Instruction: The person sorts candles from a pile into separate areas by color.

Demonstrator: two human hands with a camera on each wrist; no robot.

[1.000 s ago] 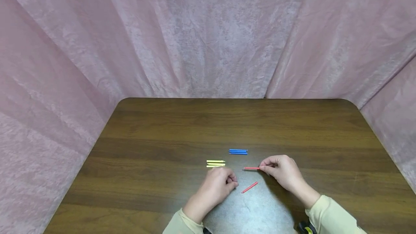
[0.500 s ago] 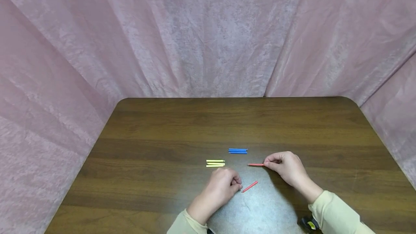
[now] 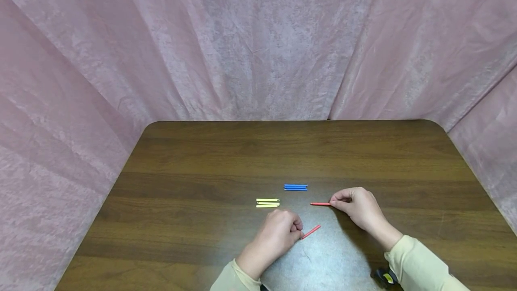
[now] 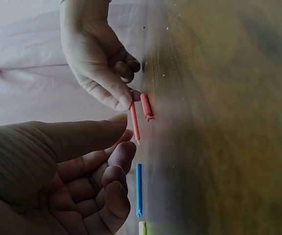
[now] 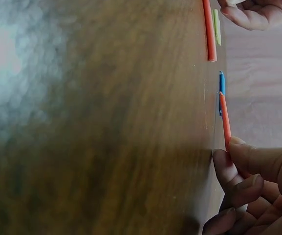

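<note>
My right hand (image 3: pixel 357 205) pinches a thin red candle (image 3: pixel 320 204) by one end between thumb and index finger. This candle points left, close over the table; its wick end shows in the left wrist view. A second red candle (image 3: pixel 312 231) lies slanted on the table between the hands. My left hand (image 3: pixel 278 232) has its fingers loosely bent, the thumb and index tips right at that candle's near end. In the left wrist view a small gap parts the left thumb (image 4: pixel 112 126) from the index finger, with nothing between them.
Three blue candles (image 3: pixel 295 187) lie side by side farther back on the wooden table (image 3: pixel 202 160). Left of them is a row of yellow candles (image 3: pixel 268 203), just beyond my left hand. Pink curtains (image 3: pixel 258 44) hang behind the table.
My right hand has moved right and slightly away with its red candle. My left hand has shifted right, up to the end of the lying red candle.
</note>
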